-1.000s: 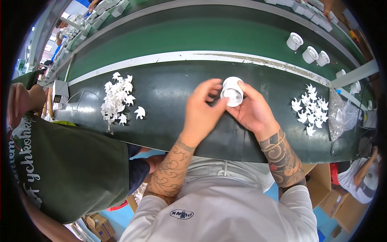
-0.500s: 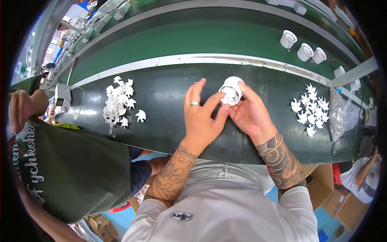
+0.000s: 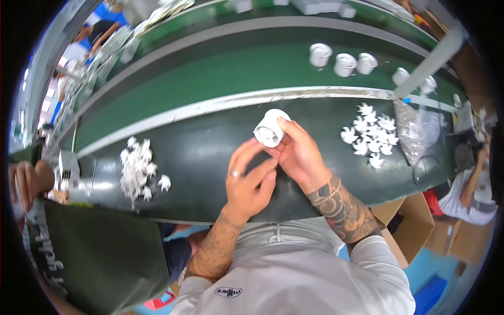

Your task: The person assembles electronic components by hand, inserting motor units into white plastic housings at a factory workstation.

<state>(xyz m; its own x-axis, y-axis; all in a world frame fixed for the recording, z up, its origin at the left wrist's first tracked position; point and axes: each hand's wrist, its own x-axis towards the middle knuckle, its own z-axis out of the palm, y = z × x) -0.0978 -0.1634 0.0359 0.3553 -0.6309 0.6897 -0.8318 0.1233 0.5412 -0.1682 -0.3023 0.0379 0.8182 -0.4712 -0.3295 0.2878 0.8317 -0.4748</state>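
Note:
My right hand (image 3: 300, 156) grips a white cup-shaped plastic housing (image 3: 274, 122) above the dark work surface, its thumb on the side. The housing is tilted, its hollow end with inner ribs turned toward me. Just below that end is my left hand (image 3: 251, 182), fingers apart and loosely bent, with nothing seen in them. Its fingertips are close to the housing's lower rim and the right fingers; whether they touch, I cannot tell. Small white bladed fan wheels lie in a pile (image 3: 137, 167) on the left, with a single fan wheel (image 3: 165, 182) beside it. Another group of fan wheels (image 3: 371, 132) lies on the right.
Beyond a white rail (image 3: 210, 109), similar white housings (image 3: 345, 65) stand on a green belt (image 3: 210, 68). A clear bag of small parts (image 3: 410, 134) lies at the right, by a metal post (image 3: 436, 60). A co-worker in a dark green shirt (image 3: 100, 252) is close on my left.
My left hand has drawn back from inside the housing toward me. The right hand has tipped the housing. The whole view has shifted, so the piles and belt appear further left.

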